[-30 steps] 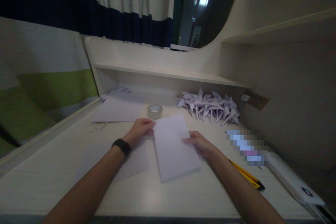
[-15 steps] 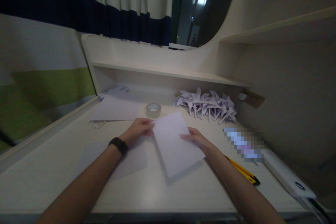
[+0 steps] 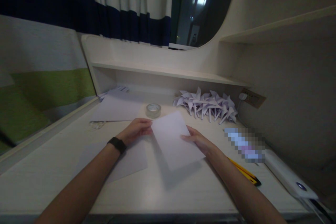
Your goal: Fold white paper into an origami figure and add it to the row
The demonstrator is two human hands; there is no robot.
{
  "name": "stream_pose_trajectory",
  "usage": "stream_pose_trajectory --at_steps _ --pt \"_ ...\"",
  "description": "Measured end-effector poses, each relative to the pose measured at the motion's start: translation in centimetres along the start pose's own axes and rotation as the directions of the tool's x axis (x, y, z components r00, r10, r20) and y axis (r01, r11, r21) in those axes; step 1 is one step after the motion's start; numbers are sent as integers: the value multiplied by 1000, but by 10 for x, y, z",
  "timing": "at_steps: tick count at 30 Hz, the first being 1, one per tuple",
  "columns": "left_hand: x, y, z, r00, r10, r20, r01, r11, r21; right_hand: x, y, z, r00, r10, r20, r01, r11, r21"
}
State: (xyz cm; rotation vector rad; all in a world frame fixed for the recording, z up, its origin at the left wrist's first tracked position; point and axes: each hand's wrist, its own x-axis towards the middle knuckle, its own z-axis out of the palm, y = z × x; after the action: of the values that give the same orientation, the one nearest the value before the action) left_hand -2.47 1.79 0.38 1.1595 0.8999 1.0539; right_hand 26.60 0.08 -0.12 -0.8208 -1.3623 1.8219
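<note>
A white sheet of paper [image 3: 175, 147] is held tilted above the desk, its shadow falling on the surface below. My left hand [image 3: 139, 128], with a dark band on the wrist, pinches its upper left corner. On the opposite edge is my right hand [image 3: 195, 138], thumb on top and the other fingers hidden beneath. Another white sheet [image 3: 131, 162] lies flat on the desk, partly under my left forearm. A roll of clear tape [image 3: 153, 110] sits just beyond the held paper.
Several white paper pinwheels [image 3: 207, 103] are heaped at the back right. A paper stack [image 3: 118, 106] lies back left. Right of my forearm are a yellow-and-black utility knife [image 3: 245, 173], a blurred-out object [image 3: 244, 145] and a white device [image 3: 288, 175]. A shelf [image 3: 162, 71] spans the back.
The near edge of the held paper has risen a little off the desk, and its shadow has widened. Both hands keep their hold, the left shifted slightly leftward.
</note>
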Motion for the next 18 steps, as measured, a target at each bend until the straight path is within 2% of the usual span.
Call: stream_pose_trajectory --at_steps 9,13,18 --pt "1 0 -2 1000 -25 17 26 999 -28 4 4 -5 999 37 -34 -37 999 9" --pt "1 -1 -2 1000 -12 -13 12 1000 -19 5 5 -6 994 59 -92 -59 998 4" --pt "7 -6 -4 998 14 -62 -16 1000 -22 5 9 -1 995 80 -67 -79 997 11"
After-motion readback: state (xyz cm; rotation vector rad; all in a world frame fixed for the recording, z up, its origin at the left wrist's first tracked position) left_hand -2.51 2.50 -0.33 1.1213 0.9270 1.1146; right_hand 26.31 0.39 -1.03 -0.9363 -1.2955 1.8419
